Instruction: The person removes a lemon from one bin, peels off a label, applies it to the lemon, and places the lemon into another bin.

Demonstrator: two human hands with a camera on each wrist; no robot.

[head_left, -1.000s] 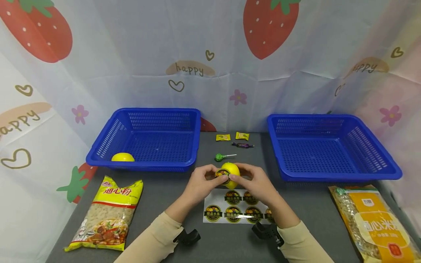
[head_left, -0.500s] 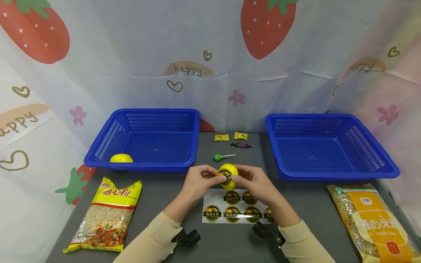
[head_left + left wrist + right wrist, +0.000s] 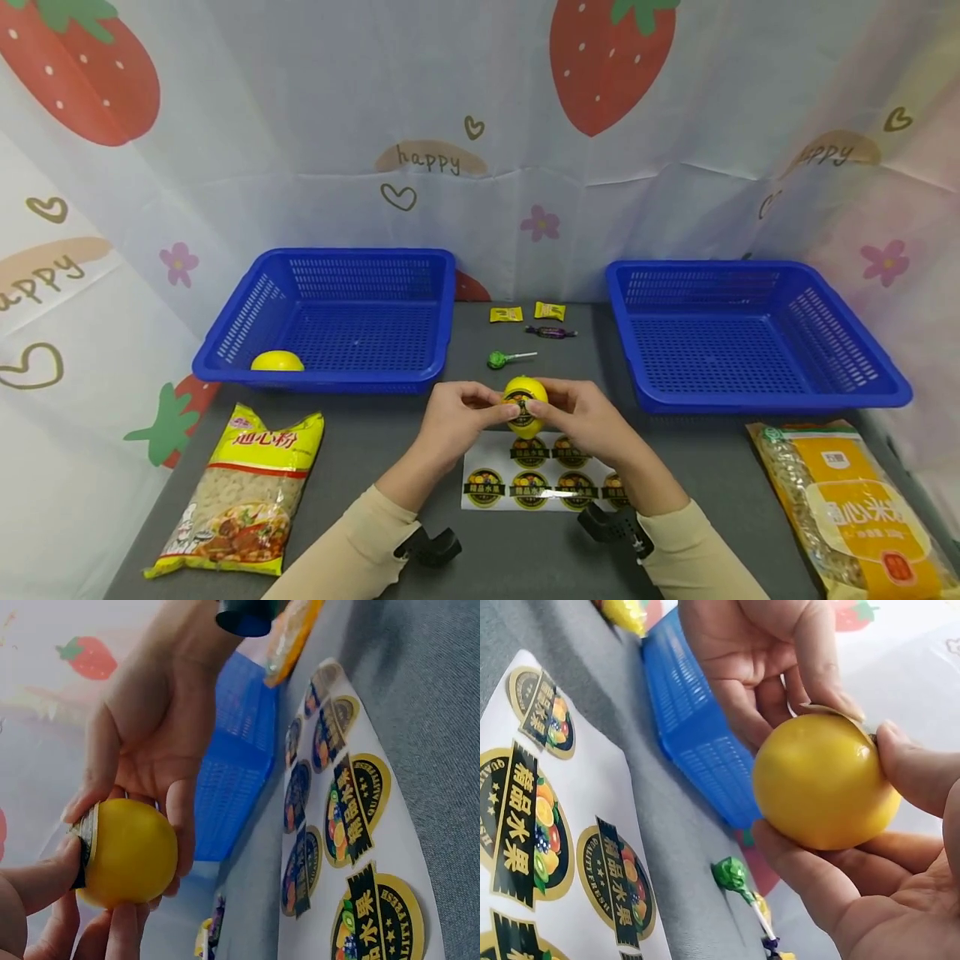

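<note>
Both hands hold a lemon (image 3: 527, 428) above the table, in front of the chest. A round black-and-gold fruit sticker (image 3: 516, 405) lies against its near side. My left hand (image 3: 456, 422) supports one side of the lemon, its thumb on the sticker. On the other side, my right hand (image 3: 588, 418) grips the fruit with curled fingers, and its thumb presses the sticker too. In the right wrist view one edge of the sticker (image 3: 835, 712) stands slightly off the peel of the lemon (image 3: 821, 787). Below the hands lies a white sticker sheet (image 3: 477, 457) bearing several such stickers.
A blue basket (image 3: 322, 383) at back left contains another lemon (image 3: 277, 361); a second blue basket (image 3: 780, 402) stands at back right. Between them lie a green lollipop (image 3: 498, 359) and wrapped candies (image 3: 551, 332). Pasta bags (image 3: 243, 492) (image 3: 862, 500) flank the table.
The sticker has shifted onto the lemon's face and lies flatter against it. Both hands and the lemon have lowered slightly, with the thumbs still on the sticker.
</note>
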